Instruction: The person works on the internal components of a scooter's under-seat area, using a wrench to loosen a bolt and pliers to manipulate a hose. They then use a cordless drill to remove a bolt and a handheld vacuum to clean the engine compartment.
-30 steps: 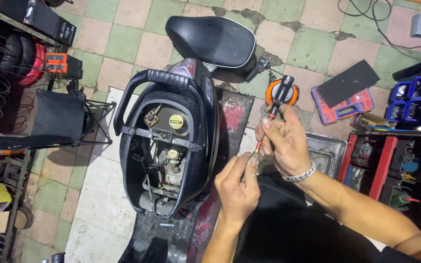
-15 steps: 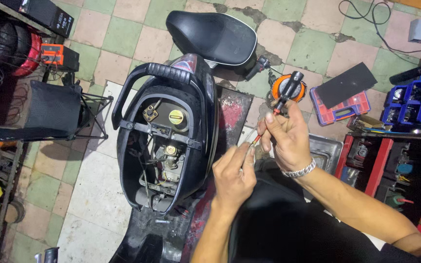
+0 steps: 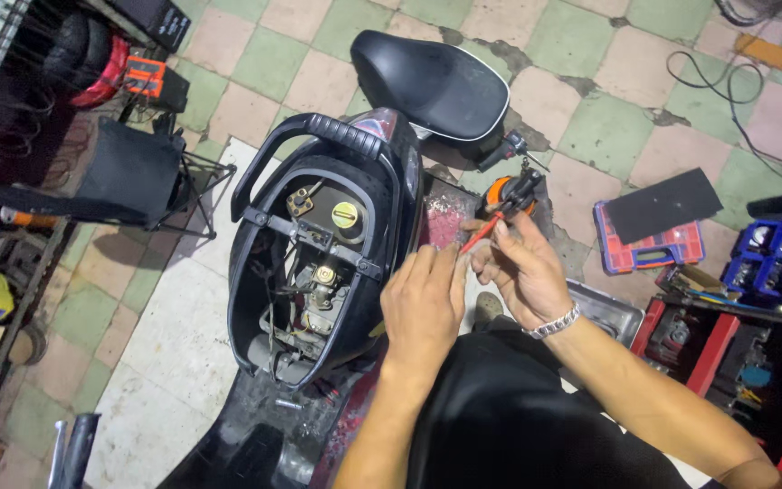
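Since both hands meet over the scooter's right flank, the thing in hand is a thin red probe, slanting from the fingers up toward an orange-and-black tool that it appears joined to; the link itself is too small to make out. Right hand: closed, pinching the probe at its lower end between thumb and fingertips. Left hand: fingers curled, tips at the same spot; whether it grips anything cannot be told. Judgement: probe is light, stiff, slender, likely smooth plastic, so it could slip or bend under side load; best held low on the shaft near the tip, as now. The scooter's open bay, seat lifted, lies just left of the hands.
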